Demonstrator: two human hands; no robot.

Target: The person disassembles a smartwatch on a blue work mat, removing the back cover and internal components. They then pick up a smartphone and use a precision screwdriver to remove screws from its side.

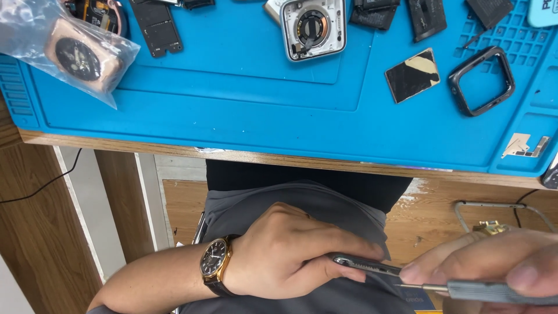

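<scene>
My left hand (290, 250) is low in the head view, over my lap, closed around a thin flat metal part (366, 265) that it pinches by its edge. A gold wristwatch (214, 263) with a dark dial sits on that wrist. My right hand (500, 256) comes in from the lower right, gripping a grey-handled tool (500, 291) whose slim metal tip meets the metal part.
A blue work mat (232, 104) covers the wooden bench above. On it lie an opened silver watch case (313, 28), a black square frame (481, 80), a dark square panel (411, 74), several dark parts and a clear bag (64, 49) with a round component. A cable hangs at left.
</scene>
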